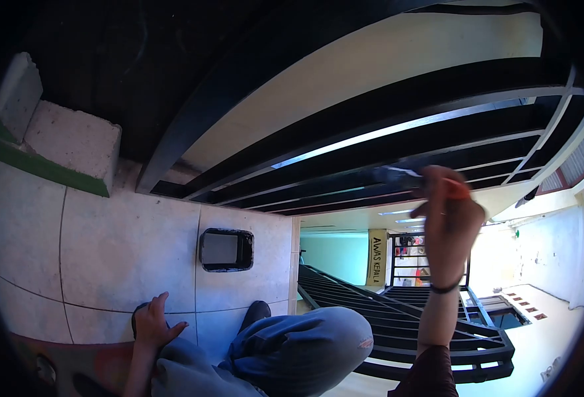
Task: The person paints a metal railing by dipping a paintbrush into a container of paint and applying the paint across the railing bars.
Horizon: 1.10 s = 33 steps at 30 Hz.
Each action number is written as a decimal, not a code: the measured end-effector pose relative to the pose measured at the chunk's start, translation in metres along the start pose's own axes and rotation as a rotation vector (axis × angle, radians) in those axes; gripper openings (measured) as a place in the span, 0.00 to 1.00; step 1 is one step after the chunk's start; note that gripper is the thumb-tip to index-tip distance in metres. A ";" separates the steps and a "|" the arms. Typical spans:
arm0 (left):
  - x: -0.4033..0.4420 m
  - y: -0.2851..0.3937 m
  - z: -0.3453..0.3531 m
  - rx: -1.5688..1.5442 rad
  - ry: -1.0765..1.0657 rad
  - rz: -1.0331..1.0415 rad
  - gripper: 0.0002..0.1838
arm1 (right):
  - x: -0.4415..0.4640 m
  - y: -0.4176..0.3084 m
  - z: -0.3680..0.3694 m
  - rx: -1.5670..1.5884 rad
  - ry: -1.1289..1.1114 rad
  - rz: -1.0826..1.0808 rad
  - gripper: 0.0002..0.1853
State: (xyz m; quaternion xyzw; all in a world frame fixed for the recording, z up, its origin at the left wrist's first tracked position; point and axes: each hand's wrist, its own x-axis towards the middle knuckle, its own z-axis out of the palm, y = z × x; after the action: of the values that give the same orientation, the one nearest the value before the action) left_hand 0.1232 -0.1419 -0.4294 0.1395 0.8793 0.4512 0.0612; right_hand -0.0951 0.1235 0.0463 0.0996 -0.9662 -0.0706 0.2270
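My right hand (452,228) is raised at the metal railing, its fingers closed around a paintbrush (403,173). The brush is blurred; an orange part shows by the fingers, and its pale-silvery end points left, against or close to the black bars (345,153). I cannot tell if it touches them. Low on the left, my left hand (151,323) holds nothing, thumb and fingers apart, near my jeans and shoe. On the tiled floor between my legs and the railing stands a small black tub (227,250) with a greyish surface inside and smears on its rim.
A pale block with a green-painted edge (67,145) sits at the left by the railing's foot. Beyond my knee, a black stair railing (371,308) drops away. A beam lettered "AWAS KEPALA" (376,258) crosses the stairwell. White tiles (133,245) cover the floor.
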 end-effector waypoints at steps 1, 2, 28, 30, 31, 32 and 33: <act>-0.001 0.000 0.001 0.003 0.004 0.002 0.49 | -0.001 -0.003 0.013 -0.008 -0.056 -0.004 0.14; 0.001 0.000 0.001 0.006 0.009 0.005 0.49 | 0.000 0.002 0.020 -0.049 -0.114 -0.031 0.14; -0.009 -0.023 0.012 0.074 -0.147 -0.163 0.55 | -0.083 -0.009 -0.083 0.259 0.363 0.388 0.22; -0.008 -0.018 0.009 0.104 -0.152 -0.180 0.54 | -0.114 -0.025 -0.077 0.391 0.388 0.597 0.25; -0.016 -0.023 0.019 0.071 -0.115 -0.208 0.54 | -0.128 -0.035 -0.066 0.498 0.443 0.720 0.25; -0.026 -0.033 0.034 0.038 -0.070 -0.242 0.53 | -0.139 -0.038 -0.050 0.615 0.498 0.834 0.24; -0.025 -0.043 0.043 0.013 -0.022 -0.276 0.53 | -0.150 -0.032 -0.027 0.663 0.552 0.929 0.23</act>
State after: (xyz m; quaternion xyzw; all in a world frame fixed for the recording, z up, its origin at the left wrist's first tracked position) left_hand 0.1490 -0.1392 -0.4898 0.0226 0.8924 0.4310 0.1313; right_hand 0.0534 0.1235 0.0007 -0.2506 -0.7851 0.3665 0.4317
